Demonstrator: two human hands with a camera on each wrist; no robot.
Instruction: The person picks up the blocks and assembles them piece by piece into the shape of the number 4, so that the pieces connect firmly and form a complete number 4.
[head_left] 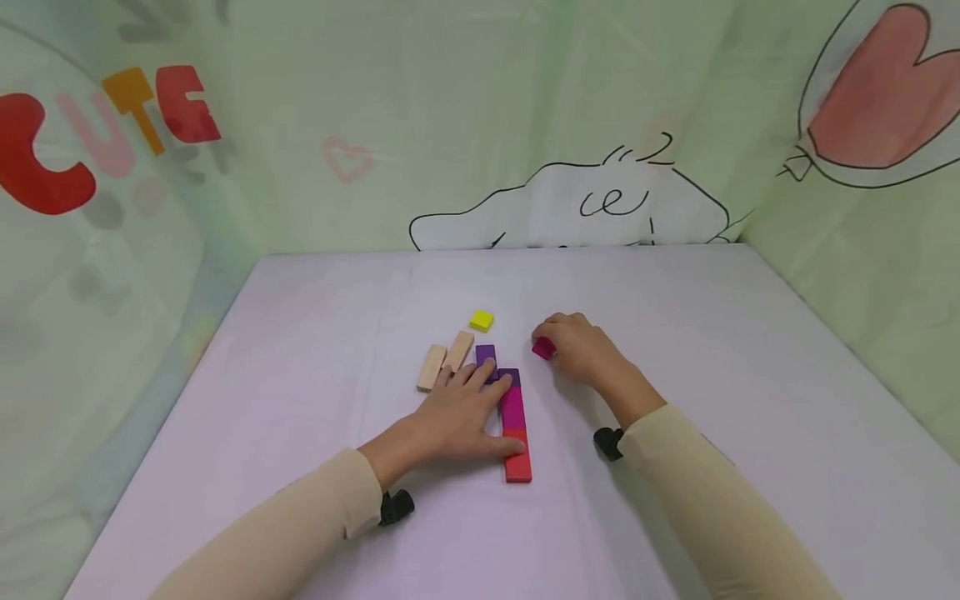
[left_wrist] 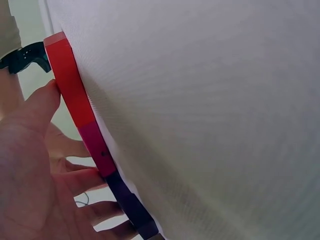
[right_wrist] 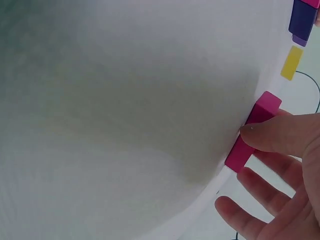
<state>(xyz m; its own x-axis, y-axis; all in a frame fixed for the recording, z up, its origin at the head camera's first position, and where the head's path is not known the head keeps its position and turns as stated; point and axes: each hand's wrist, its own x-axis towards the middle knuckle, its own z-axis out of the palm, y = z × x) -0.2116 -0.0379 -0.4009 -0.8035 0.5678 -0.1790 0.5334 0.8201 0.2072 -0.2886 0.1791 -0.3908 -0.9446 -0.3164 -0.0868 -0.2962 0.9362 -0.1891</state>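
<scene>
My right hand (head_left: 585, 350) pinches a magenta block (right_wrist: 265, 107) between thumb and fingers, low over the tabletop, right of the other blocks. Spread over a row of blocks is my left hand (head_left: 461, 421), its fingers extended. The row runs from a red block (head_left: 518, 468) at the near end through a magenta block (head_left: 512, 407) to a dark purple block (head_left: 509, 377). My left thumb touches the red block's side, and the index fingertip lies at the dark purple one. Another purple block (head_left: 485, 352) sits just left of the row's far end, partly covered by my fingers.
Two plain wooden blocks, a left one (head_left: 431, 368) and a right one (head_left: 461, 345), lie beyond my left fingers. Farther back is a small yellow block (head_left: 482, 320). The pale tabletop (head_left: 337, 308) meets a printed cloth backdrop (head_left: 375, 100) at its rear edge.
</scene>
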